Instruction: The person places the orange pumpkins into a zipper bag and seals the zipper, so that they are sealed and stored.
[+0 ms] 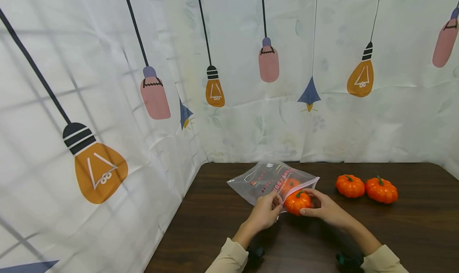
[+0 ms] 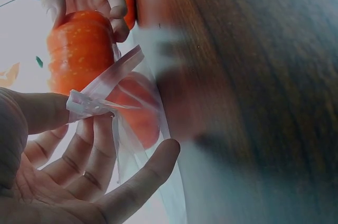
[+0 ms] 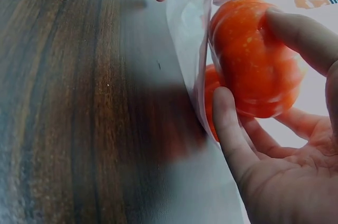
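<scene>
A clear zip bag (image 1: 251, 182) with a pink-edged mouth and printed lettering lies on the table, one orange pumpkin (image 1: 289, 184) inside it. My left hand (image 1: 265, 211) pinches the near corner of the bag's mouth between thumb and fingers, as the left wrist view shows. In my right hand (image 1: 324, 208) is a second small pumpkin (image 1: 297, 203) with a green stem, gripped by thumb and fingertips right at the bag's opening. The right wrist view shows this held pumpkin (image 3: 256, 57) beside the bag's pink edge (image 3: 202, 65), above the table surface.
Two more orange pumpkins (image 1: 350, 186) (image 1: 381, 189) sit side by side on the dark wooden table (image 1: 423, 225), right of the bag. A white curtain (image 1: 233, 133) printed with hanging lamps stands behind the table and along its left side.
</scene>
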